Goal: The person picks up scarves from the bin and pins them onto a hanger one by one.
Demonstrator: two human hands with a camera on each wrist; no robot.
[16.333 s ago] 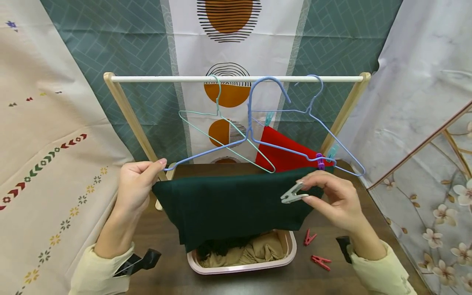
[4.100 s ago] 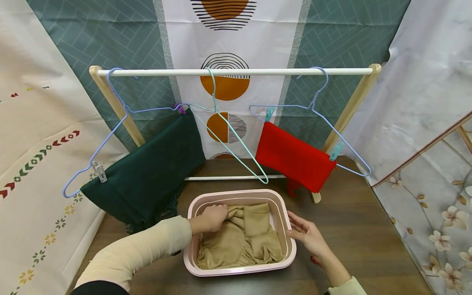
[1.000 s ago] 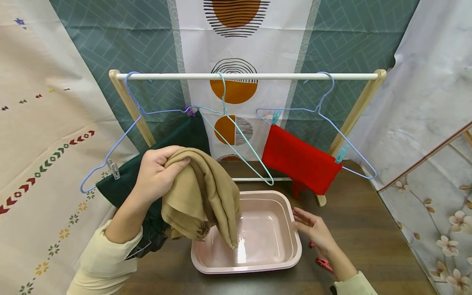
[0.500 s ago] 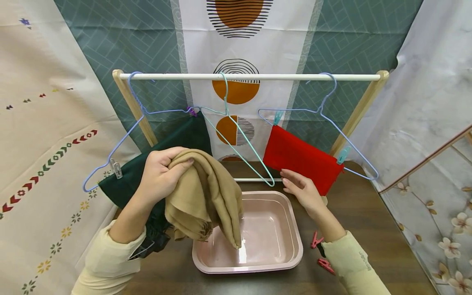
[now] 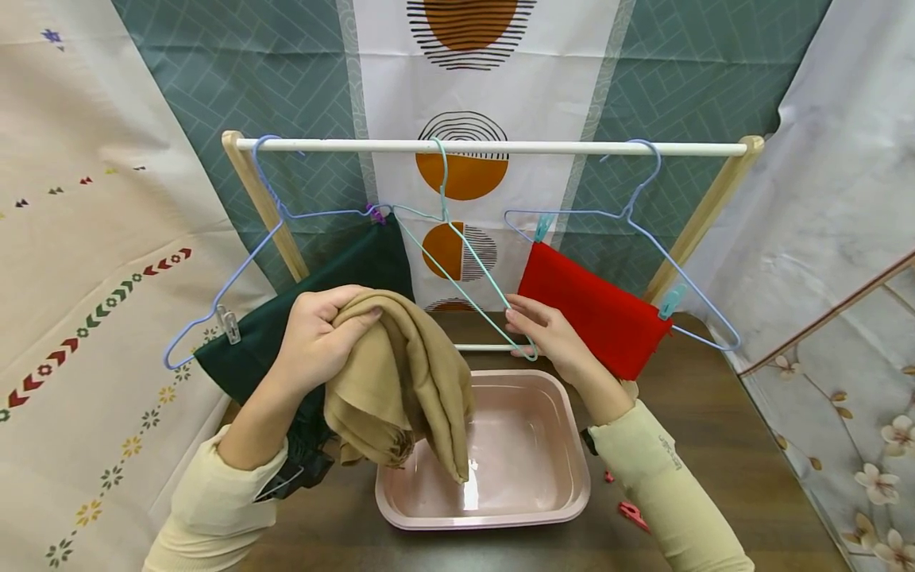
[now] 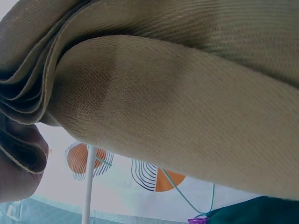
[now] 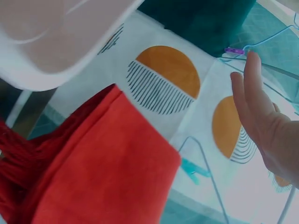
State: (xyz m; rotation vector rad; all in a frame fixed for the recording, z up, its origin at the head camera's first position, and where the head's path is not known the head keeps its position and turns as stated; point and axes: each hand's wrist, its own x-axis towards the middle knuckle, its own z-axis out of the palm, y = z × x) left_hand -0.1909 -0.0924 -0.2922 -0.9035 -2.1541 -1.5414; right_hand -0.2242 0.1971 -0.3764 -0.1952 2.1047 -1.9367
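My left hand (image 5: 314, 338) grips a folded tan scarf (image 5: 400, 365) with a fringed end, held up over the left part of a pink plastic basin (image 5: 486, 524). That scarf fills most of the left wrist view. Beside the right lower end of a mint-green wire hanger (image 5: 443, 191) is my right hand (image 5: 554, 334), its fingers extended around the wire; whether they touch it I cannot tell. In the right wrist view the fingers look nearly straight. The mint hanger hangs from the rack's white bar (image 5: 343, 145) and bears no cloth.
On the left, a dark green cloth (image 5: 357, 262) is clipped to a blue hanger, partly hidden by my left hand. A red cloth (image 5: 586, 310) hangs from another blue hanger at right. Red clothespins (image 5: 632, 515) lie on the table by my right sleeve.
The tan scarf came up out of the basin in my left hand, leaving the basin bare inside. My right hand left the basin's rim and moved up and left to the mint hanger.
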